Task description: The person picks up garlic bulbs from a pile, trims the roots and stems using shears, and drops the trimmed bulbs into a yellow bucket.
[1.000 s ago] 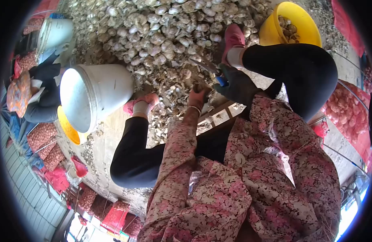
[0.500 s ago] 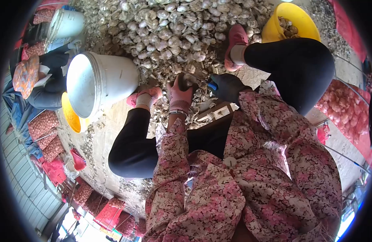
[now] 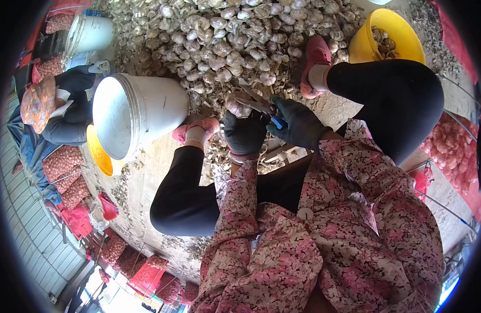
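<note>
My left hand point(image 3: 244, 134), in a glove with a dark palm, is turned palm up and closed around a garlic bulb point(image 3: 237, 106). In my right hand point(image 3: 302, 124), also in a dark glove, are pruning shears point(image 3: 278, 123) with a blue handle. Their metal blades reach left to the bulb's right side, over the fingers of my left hand. Whether the blades touch the stem cannot be made out. Just beyond both hands spreads a large heap of garlic bulbs point(image 3: 219, 49). Trimmed stalks and skins lie beneath my hands.
A big white bucket point(image 3: 159, 112) stands left of my hands, with a yellow container point(image 3: 98, 151) behind it. Another yellow bucket point(image 3: 357, 44), holding garlic, is beyond my right knee. A co-worker point(image 3: 68, 107) sits at the left. Filled mesh sacks point(image 3: 449, 148) line the right side.
My left hand has rolled from back up to palm up, bringing a garlic bulb into sight. The shears in my right hand have come up to the bulb. The view has shifted slightly.
</note>
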Available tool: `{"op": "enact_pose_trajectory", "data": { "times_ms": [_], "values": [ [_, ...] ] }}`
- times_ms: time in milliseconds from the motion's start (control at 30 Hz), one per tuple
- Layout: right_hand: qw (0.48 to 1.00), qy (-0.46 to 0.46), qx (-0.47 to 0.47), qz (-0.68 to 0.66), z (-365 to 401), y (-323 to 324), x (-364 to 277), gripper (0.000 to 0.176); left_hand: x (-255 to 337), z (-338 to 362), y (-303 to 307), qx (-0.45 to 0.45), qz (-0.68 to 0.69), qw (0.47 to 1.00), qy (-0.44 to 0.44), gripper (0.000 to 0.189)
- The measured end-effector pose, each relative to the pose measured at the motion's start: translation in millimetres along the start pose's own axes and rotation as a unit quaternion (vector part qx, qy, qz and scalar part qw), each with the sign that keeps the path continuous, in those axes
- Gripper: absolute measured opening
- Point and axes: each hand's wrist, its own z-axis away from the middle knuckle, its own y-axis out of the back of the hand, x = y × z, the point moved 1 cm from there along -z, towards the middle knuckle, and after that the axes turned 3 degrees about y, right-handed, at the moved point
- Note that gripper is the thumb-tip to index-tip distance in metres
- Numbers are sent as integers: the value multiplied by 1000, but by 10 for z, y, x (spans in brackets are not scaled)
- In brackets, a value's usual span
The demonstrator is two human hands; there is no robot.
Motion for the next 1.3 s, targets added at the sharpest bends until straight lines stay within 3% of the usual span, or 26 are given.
{"op": "enact_pose_trajectory", "data": {
  "times_ms": [67,200,300,367,400,433,500,533,567,633,667,700,767,833,900,933,1033,1067,1100,1167,1233,1300],
  "values": [
    [999,-7,-38,-1,18,54,-45,73,9,0,91,-39,89,995,31,46],
    [999,29,-8,18,73,-23,-12,73,38,36,64,9,60,998,7,46],
    [997,-16,-36,-72,113,63,-42,63,79,66,177,-31,21,999,27,44],
    [989,-71,-105,-73,94,150,2,50,224,91,268,26,-36,997,68,43],
    [993,-65,-89,-43,95,154,38,41,372,123,263,55,-287,956,5,53],
    [993,-64,-86,-43,112,171,46,41,519,162,173,79,-518,850,-59,66],
    [997,-38,-71,-5,126,207,40,42,697,218,-12,115,-394,911,-27,76],
    [997,-36,-70,-5,129,183,48,42,764,173,115,88,-533,842,-6,83],
    [998,-2,-52,36,138,124,52,43,723,192,136,11,-633,771,-67,82],
    [996,38,-36,74,142,37,31,45,579,171,-43,58,-655,753,-20,81],
    [995,31,-53,84,152,5,28,48,510,149,-97,95,-599,795,-13,79],
    [993,21,-68,93,165,-18,27,52,458,158,-18,95,-600,794,-11,79],
    [995,14,-73,72,162,11,35,58,340,116,205,97,-518,848,-57,78],
    [995,3,-82,50,200,32,49,63,278,152,116,92,-550,826,-86,78],
    [996,9,-84,37,193,23,31,72,294,144,157,141,-628,753,-138,78],
    [996,10,-87,36,172,13,18,72,288,127,139,139,-638,742,-151,78],
    [994,5,-103,45,138,-43,-24,72,284,116,22,117,-588,785,-156,71],
    [994,4,-101,32,131,-53,-27,73,285,133,-37,120,-635,746,-162,75],
    [995,2,-100,20,141,-59,-27,75,277,135,-13,121,-635,747,-158,75],
    [994,-1,-111,10,143,-76,-19,74,286,144,21,104,-759,600,-229,78],
    [993,-1,-116,2,97,-73,-27,74,277,141,8,108,-755,601,-240,81],
    [990,-23,-140,-10,93,-58,-35,64,238,146,-11,112,-789,540,-270,82]
  ]
}}
